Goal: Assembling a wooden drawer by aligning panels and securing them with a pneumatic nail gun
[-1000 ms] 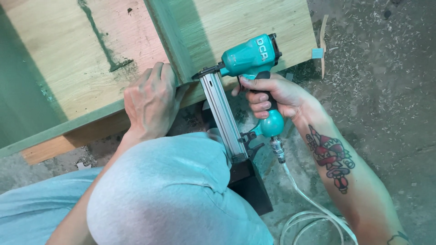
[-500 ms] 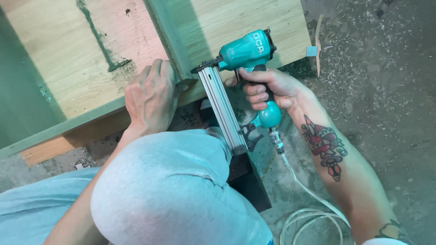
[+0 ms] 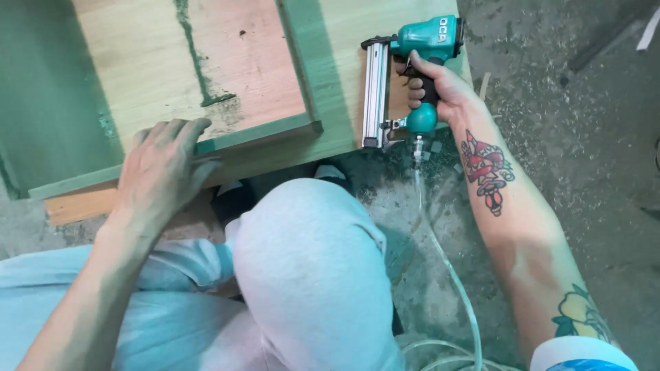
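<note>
The wooden panel (image 3: 206, 75) with green-painted edges lies on the dusty floor (image 3: 591, 137), reaching from the left of the view to the right hand. The left hand (image 3: 161, 172) rests flat and open on its near edge, gripping nothing. The right hand (image 3: 433, 86) is wrapped tight around the handle of 1 teal nail gun (image 3: 405, 75) over the panel's right end. I'd keep the nose square and the clear hose (image 3: 447, 268) slack.
</note>
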